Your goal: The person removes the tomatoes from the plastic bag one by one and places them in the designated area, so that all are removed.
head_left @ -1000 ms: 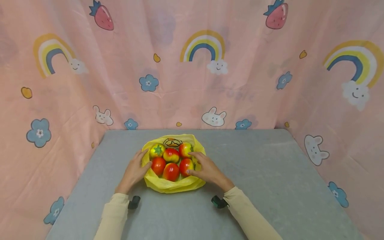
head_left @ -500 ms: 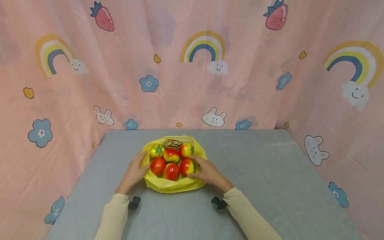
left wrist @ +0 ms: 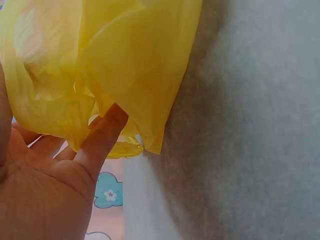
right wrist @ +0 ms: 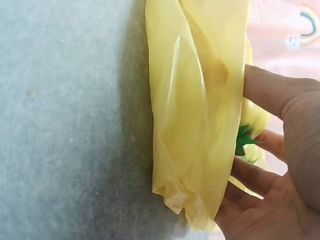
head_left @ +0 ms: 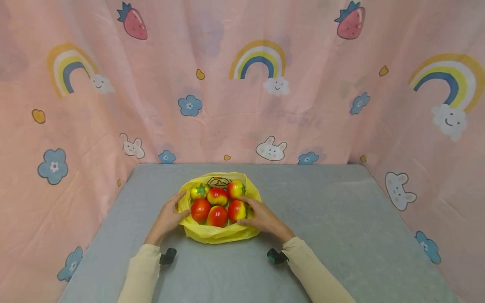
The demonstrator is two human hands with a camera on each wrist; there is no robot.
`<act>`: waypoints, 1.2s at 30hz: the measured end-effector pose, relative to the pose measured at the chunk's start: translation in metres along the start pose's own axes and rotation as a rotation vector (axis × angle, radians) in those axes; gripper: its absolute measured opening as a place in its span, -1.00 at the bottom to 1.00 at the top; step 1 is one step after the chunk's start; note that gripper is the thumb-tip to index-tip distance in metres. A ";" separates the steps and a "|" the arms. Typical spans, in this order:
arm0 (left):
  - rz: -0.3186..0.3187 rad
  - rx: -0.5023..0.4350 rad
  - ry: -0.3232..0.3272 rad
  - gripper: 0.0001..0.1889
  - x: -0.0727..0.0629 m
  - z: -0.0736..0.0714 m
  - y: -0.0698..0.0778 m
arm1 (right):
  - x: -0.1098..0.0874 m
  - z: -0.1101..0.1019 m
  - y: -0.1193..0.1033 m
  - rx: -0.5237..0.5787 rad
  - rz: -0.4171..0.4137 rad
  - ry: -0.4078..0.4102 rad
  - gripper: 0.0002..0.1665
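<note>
A yellow plastic bag (head_left: 212, 236) with a dark printed picture lies opened out on the table, its rim spread around several red-and-yellow tomatoes (head_left: 217, 215). At the bag's left side my left hand (head_left: 168, 216) has thumb and fingers spread apart and touching the rim; in the left wrist view the bag's folds (left wrist: 135, 60) cover some fingertips. My right hand (head_left: 263, 216) reaches over the right rim, its thumb and index finger on either side of the lower right tomato (head_left: 235, 210). A green calyx (right wrist: 243, 141) shows beside its fingers in the right wrist view.
The grey tabletop (head_left: 333, 219) extends on both sides of the bag. A pink curtain (head_left: 318, 105) printed with rainbows, strawberries and rabbits encloses the back and sides. Dark devices (head_left: 276, 256) sit at both wrists by the beige sleeves (head_left: 142, 273).
Both hands have shifted slightly outward, and the bag's rim has widened a little with them. My right fingertips have drawn back a little from over the tomatoes, which have barely moved.
</note>
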State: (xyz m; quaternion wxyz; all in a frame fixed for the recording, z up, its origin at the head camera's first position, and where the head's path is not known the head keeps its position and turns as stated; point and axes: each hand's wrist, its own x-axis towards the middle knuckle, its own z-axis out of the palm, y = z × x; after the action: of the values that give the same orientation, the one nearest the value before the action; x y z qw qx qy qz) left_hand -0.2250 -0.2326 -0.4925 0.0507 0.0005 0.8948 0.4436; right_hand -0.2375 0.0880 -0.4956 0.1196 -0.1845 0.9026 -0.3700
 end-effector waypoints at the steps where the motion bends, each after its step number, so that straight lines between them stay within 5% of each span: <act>1: -0.003 -0.003 0.000 -0.25 0.000 0.000 0.000 | 0.000 0.000 0.000 0.001 -0.006 0.008 -0.11; 10: 0.013 0.003 0.005 -0.25 0.000 0.000 -0.001 | -0.005 -0.003 -0.006 0.046 -0.058 0.089 -0.11; 20: 0.003 -0.016 0.006 -0.25 0.001 0.000 -0.001 | -0.009 -0.012 -0.011 0.091 -0.142 0.090 -0.13; 36: -0.008 -0.016 -0.009 -0.25 0.000 0.000 -0.003 | -0.019 -0.031 -0.020 0.087 -0.178 0.173 -0.15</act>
State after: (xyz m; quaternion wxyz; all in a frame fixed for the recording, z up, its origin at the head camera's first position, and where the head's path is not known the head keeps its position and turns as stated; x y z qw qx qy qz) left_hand -0.2248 -0.2345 -0.4952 0.0566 -0.0015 0.8910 0.4504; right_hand -0.2267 0.1019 -0.4577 0.0160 -0.2258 0.8727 -0.4326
